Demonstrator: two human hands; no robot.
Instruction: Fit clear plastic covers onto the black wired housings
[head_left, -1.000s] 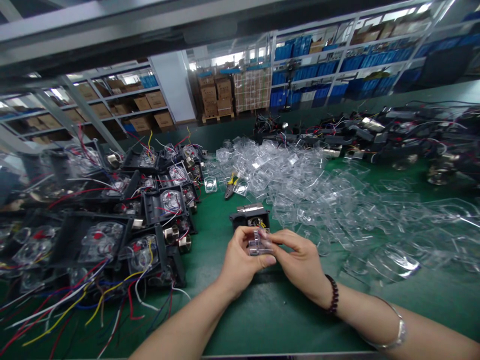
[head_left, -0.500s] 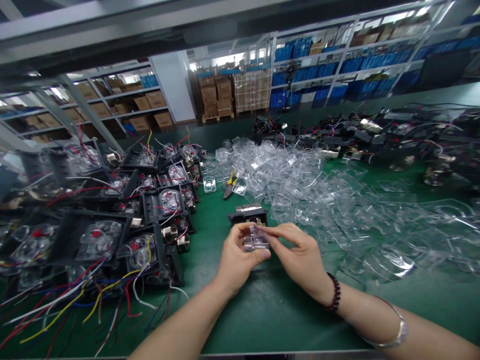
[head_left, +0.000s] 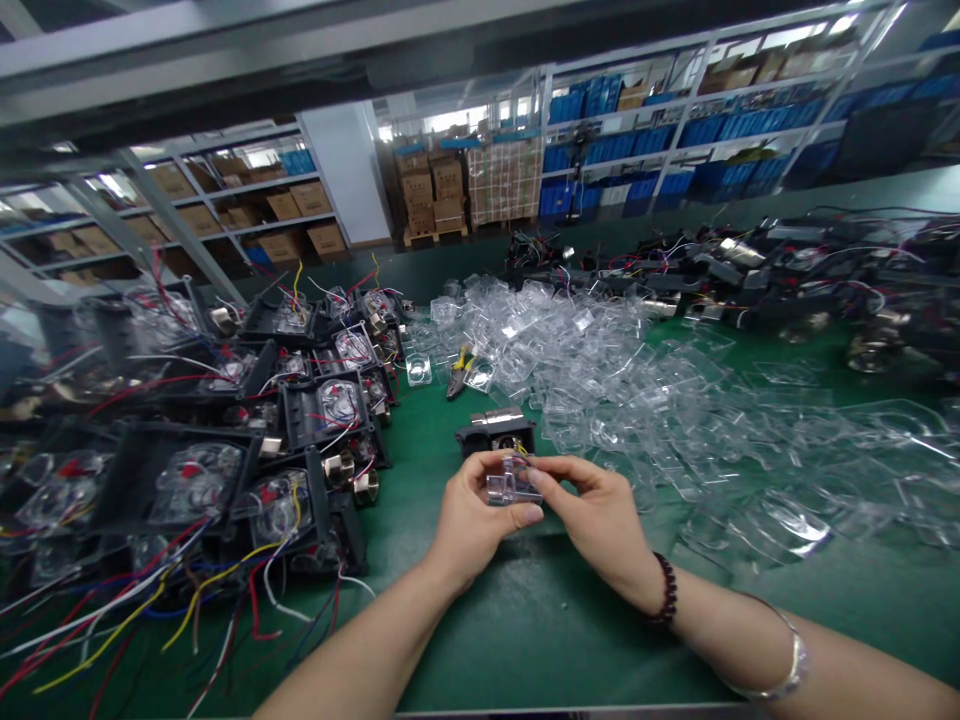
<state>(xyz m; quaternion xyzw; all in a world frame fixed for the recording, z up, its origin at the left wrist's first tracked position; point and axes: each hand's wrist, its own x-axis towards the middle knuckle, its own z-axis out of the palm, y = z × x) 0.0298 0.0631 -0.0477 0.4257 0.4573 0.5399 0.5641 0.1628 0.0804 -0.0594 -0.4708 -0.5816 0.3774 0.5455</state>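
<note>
A clear plastic cover (head_left: 508,488) sits in my left hand (head_left: 474,515), the fingers behind it and the thumb along its lower edge. My right hand (head_left: 592,505) pinches at the cover's upper right, thumb and forefinger together near some thin wires; whether it grips the wires or the cover's edge I cannot tell. Just beyond my fingers a dark grey housing (head_left: 472,438) with a metal fitting (head_left: 496,416) on its far side rests on the green table (head_left: 525,640). My fingers hide part of the housing's near side.
Several dark housings (head_left: 180,480) with clear covers and loose coloured wires (head_left: 187,600) crowd the left. A heap of clear plastic covers (head_left: 555,340) spreads from the middle to the right. Yellow-handled pliers (head_left: 459,375) lie beyond the housing. More dark wired assemblies (head_left: 750,265) line the far right.
My right thumb and forefinger have shifted slightly lower and closer over the cover's upper right. The left hand keeps its hold, with the cover tilted a little differently.
</note>
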